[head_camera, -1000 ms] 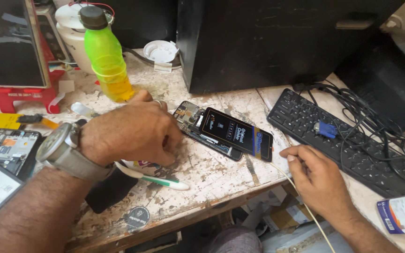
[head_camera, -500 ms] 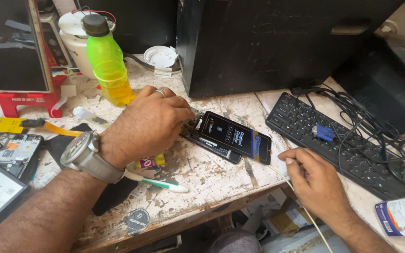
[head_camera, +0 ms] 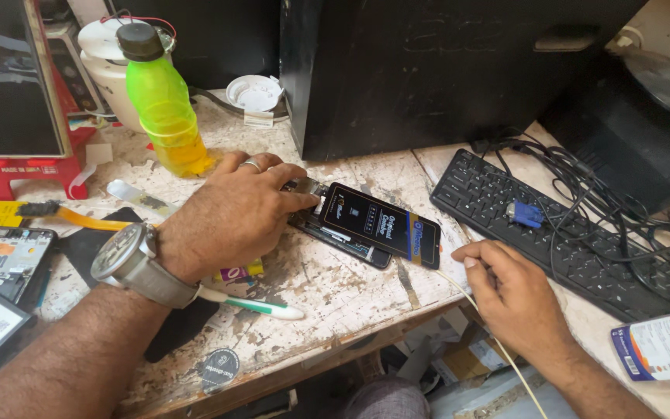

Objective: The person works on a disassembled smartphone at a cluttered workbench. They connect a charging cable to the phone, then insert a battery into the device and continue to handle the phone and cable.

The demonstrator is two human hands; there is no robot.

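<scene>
On a scuffed, paint-flaked wooden workbench (head_camera: 327, 287) lies a black, opened smartphone (head_camera: 366, 225), its dark glass screen panel lifted a little askew over the body beneath. The left hand (head_camera: 230, 217), with a silver ring on one finger and a steel wristwatch (head_camera: 129, 264) on the wrist, rests over the phone's upper end, fingers bent down onto it; the fingertips press on the top corner, but whether they pinch any small part there cannot be told, since the knuckles hide the contact.

The right hand (head_camera: 509, 291) lies on the bench edge just right of the phone's lower end, thumb and forefinger closed on a thin pale wire (head_camera: 498, 345) that runs down off the bottom of the frame (its far end is cut off). How the wire meets the phone is hard to make out.

Behind the left hand stands a bright green plastic bottle with a black cap (head_camera: 164, 101), partly filled with yellow liquid. A white-and-green toothbrush (head_camera: 253, 305) pokes out from under the left wrist, its handle end hidden. A black computer keyboard (head_camera: 560, 233) with tangled dark cables lies right of the phone, and a large black computer case (head_camera: 428, 70) rises behind. At the left edge another opened phone body (head_camera: 1, 260) is partly cut off.
</scene>
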